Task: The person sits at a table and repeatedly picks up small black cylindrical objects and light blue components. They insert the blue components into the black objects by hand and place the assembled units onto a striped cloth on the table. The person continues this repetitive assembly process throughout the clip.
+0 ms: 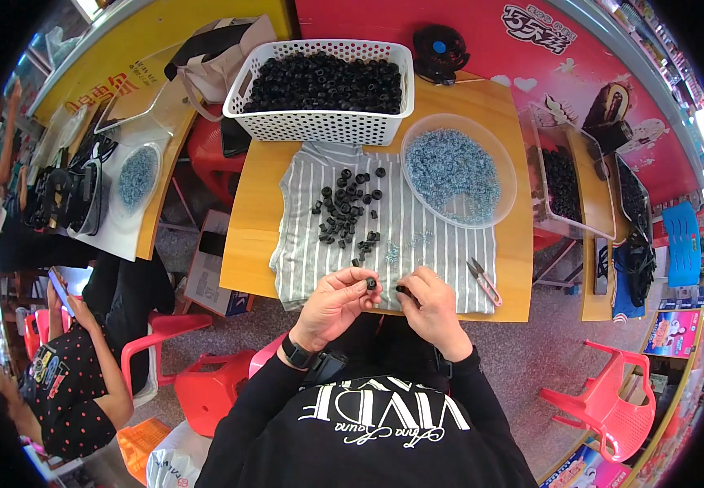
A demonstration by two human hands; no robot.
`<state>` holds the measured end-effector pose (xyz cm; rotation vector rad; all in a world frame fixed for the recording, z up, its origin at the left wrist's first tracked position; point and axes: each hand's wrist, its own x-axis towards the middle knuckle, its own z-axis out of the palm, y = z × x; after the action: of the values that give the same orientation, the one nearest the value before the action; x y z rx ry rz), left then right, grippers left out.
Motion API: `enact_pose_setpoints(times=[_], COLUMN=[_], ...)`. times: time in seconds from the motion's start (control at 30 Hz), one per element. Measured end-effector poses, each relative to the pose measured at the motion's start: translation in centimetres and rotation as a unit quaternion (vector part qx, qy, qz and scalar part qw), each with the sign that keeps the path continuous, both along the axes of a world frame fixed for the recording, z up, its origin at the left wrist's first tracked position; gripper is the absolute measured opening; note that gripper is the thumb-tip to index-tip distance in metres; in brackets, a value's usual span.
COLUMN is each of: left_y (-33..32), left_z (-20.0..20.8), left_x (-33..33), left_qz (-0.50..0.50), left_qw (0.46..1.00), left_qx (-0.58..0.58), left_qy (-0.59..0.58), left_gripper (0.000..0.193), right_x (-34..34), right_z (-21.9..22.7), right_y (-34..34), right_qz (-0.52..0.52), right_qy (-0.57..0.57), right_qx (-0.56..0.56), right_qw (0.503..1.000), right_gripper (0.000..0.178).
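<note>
My left hand (332, 309) pinches a small black cylindrical part (371, 284) between thumb and fingertips, close to the table's near edge. Just to its right, my right hand (432, 307) is closed with its fingers bent down around another small black part (402, 289), mostly hidden by the fingers. Ahead of both hands, a loose group of black parts (341, 207) lies on a grey-and-white striped cloth (397, 191). A few pale blue, clear little pieces (393, 252) are scattered nearer to me. Thread snips (485, 282) lie at the cloth's right edge.
A white perforated basket (311, 128) full of black parts stands at the back. Beside it, a round clear tub (508, 183) holds many bluish pieces, with a small black fan (440, 50) behind. Red chairs (600, 398) stand around; a person (75, 382) sits at left with a phone.
</note>
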<state>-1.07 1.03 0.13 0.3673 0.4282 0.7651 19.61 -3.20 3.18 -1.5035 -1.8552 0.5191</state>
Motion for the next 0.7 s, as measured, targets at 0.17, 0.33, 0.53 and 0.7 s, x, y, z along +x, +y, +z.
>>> enact_pose_setpoints(times=[0.17, 0.33, 0.53, 0.7], left_y=[-0.2, -0.5, -0.8, -1.1], left_z=[0.0, 0.0, -1.4, -0.7], left_x=[-0.1, 0.1, 1.6, 2.3], left_qz=[0.005, 0.011, -0.016, 0.0], left_qw=[1.0, 1.0, 0.997, 0.997], left_qx=[0.004, 0.014, 0.069, 0.07], left_qy=[0.006, 0.0, 0.033, 0.009], left_gripper=[0.021, 0.022, 0.022, 0.021], right_x=[-0.5, -0.7, -1.7, -2.1], right_z=[0.1, -0.9, 1.6, 1.2], right_y=[-0.3, -0.5, -1.2, -1.0], right_qz=[-0.019, -0.016, -0.032, -0.027], right_qy=[-0.043, -0.028, 0.339, 0.292], right_qx=[0.02, 0.046, -0.052, -0.054], right_qw=[0.999, 0.998, 0.939, 0.955], right_gripper=[0.017, 0.018, 0.013, 0.012])
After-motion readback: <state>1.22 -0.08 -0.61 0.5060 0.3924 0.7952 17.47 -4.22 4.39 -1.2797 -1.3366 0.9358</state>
